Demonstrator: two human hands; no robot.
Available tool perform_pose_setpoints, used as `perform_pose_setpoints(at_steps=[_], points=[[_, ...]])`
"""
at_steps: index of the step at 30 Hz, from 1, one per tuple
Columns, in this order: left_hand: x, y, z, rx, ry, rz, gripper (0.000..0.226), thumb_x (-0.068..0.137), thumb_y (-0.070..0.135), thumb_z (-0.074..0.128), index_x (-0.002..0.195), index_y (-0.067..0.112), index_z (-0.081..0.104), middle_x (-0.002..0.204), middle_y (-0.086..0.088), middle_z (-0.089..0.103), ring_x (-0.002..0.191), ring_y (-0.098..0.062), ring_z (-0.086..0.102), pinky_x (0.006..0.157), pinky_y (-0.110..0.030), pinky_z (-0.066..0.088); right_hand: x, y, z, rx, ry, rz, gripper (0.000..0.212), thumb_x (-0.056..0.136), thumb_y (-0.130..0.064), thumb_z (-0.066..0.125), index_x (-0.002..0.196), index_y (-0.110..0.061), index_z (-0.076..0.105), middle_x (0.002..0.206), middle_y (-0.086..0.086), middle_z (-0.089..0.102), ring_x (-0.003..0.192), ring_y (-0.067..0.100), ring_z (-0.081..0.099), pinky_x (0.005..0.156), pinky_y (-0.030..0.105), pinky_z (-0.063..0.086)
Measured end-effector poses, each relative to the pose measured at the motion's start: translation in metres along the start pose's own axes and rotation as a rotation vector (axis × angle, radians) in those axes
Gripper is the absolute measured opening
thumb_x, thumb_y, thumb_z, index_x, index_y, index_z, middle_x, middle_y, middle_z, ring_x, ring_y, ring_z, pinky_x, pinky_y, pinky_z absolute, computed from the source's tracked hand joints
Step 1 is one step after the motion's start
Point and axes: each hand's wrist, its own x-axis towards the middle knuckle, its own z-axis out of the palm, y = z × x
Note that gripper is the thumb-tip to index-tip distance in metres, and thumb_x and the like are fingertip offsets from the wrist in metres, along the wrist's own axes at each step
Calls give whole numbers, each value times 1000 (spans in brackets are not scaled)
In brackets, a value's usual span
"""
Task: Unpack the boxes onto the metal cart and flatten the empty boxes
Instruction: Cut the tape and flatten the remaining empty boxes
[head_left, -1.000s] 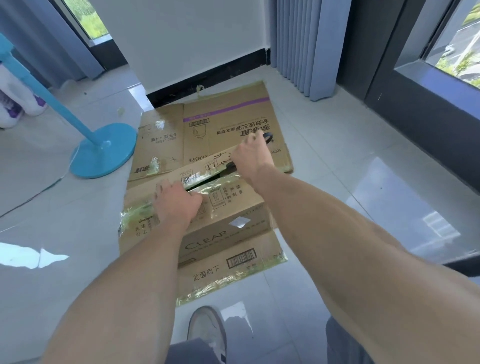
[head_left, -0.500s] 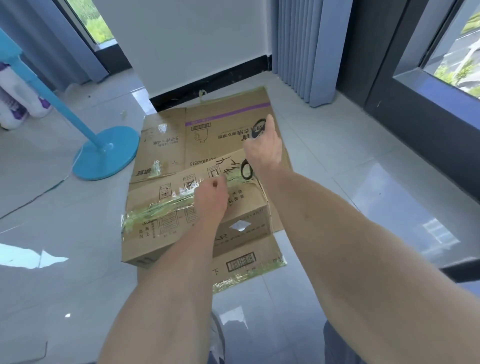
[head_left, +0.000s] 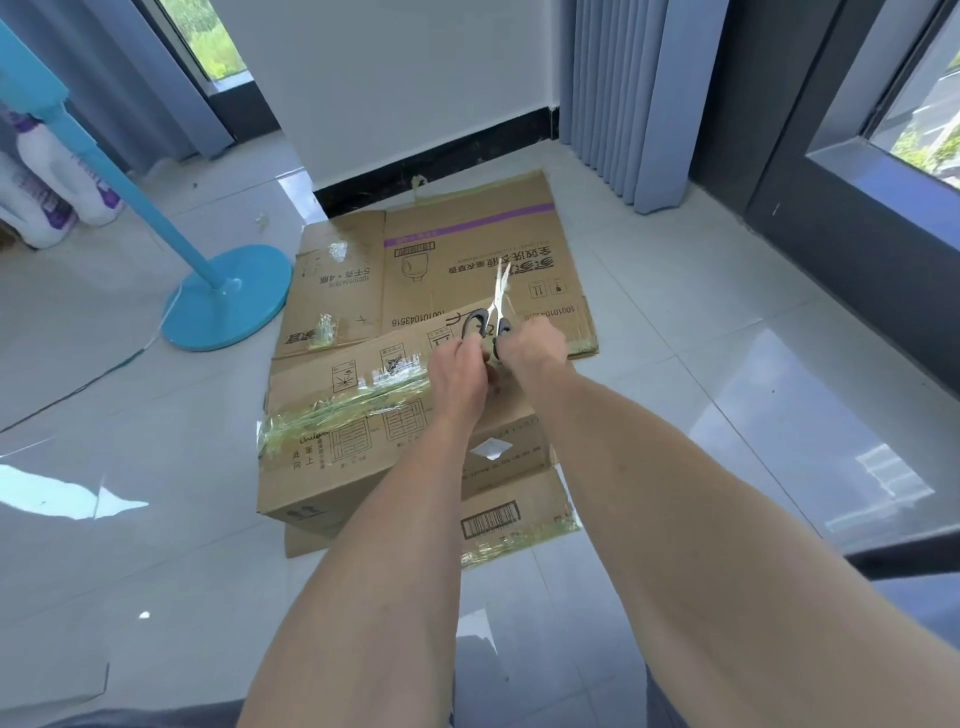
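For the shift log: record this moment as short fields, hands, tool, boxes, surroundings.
left hand: left hand grips a black handle of the scissors
right hand: right hand grips the other handle
scissors: blades point away, above the taped box
taped box: closed, tape along its top seam, on the floor
flattened box: flattened box lies flat behind it
surroundings: blue stand base to the left, white bottles far left

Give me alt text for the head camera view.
Both hands, left hand and right hand, grip black-handled scissors, blades pointing away, above a taped cardboard box on the tiled floor. A flattened box lies beyond it.
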Motion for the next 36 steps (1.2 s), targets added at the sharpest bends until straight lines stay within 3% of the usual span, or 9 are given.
perform_pose_setpoints(at_steps=[3, 8, 12, 15, 18, 21, 28, 33, 36], points=[[2, 8, -7, -53, 12, -72, 22, 81, 19, 47, 64, 12, 60, 55, -3, 58, 54, -19, 50, 54, -30, 37, -7, 0, 9, -77, 218, -162, 18, 91, -16, 63, 104, -9, 55, 107, 9, 58, 92, 25, 55, 81, 36, 49], [4, 1, -13, -19, 4, -67, 25, 91, 15, 44, 74, 7, 61, 55, -6, 62, 40, -12, 50, 43, -24, 38, -11, -4, 7, -211, 337, -454, 29, 87, 6, 54, 108, -13, 59, 105, 8, 54, 78, 23, 51, 74, 34, 46], [14, -12, -11, 54, 94, 18, 27, 75, 29, 40, 60, 10, 53, 59, -14, 58, 56, -24, 52, 53, -48, 45, -8, -6, 20, -93, 232, -365, 15, 92, -14, 51, 88, -9, 64, 81, 7, 62, 76, 28, 57, 64, 34, 44], [15, -15, -14, 72, 62, 23, 29, 78, 28, 41, 57, 9, 49, 57, -10, 52, 56, -24, 49, 53, -41, 38, -5, -5, 32, -36, 217, -345, 20, 93, -29, 54, 80, -14, 59, 74, 1, 60, 75, 24, 58, 64, 28, 40], [10, -18, -19, 69, -7, 52, 32, 88, 18, 42, 57, 11, 48, 52, -7, 50, 49, -22, 48, 48, -35, 34, -3, -2, 35, -124, 325, -370, 14, 91, -21, 54, 86, -12, 64, 91, 3, 54, 86, 21, 48, 75, 30, 39], [7, -20, -20, 122, -68, 76, 35, 94, 14, 43, 59, 14, 47, 48, -1, 50, 40, -16, 46, 45, -26, 33, 0, -6, 35, -50, 182, -302, 13, 88, -17, 54, 87, -11, 65, 79, 5, 64, 73, 23, 58, 64, 27, 44], [12, -22, -36, 436, -251, 134, 38, 95, 24, 45, 71, 2, 64, 63, -14, 67, 66, -32, 67, 67, -43, 54, -1, -10, 38, -38, -27, -207, 6, 79, -14, 65, 83, -14, 69, 76, 3, 67, 69, 21, 62, 54, 23, 47], [18, -38, -58, 864, -62, 326, 15, 92, 25, 56, 84, 17, 65, 72, 2, 65, 64, -15, 63, 55, -28, 53, 8, -14, 34, -107, 44, -230, 26, 86, -17, 71, 103, -16, 51, 77, -1, 58, 75, 19, 62, 63, 29, 52], [31, -59, -89, 995, 130, 301, 23, 93, 29, 57, 112, 17, 63, 102, 0, 58, 90, -15, 57, 78, -29, 54, 11, -10, 34, -105, 107, -270, 33, 91, -15, 66, 114, -17, 44, 74, -1, 56, 66, 16, 59, 57, 30, 52]])
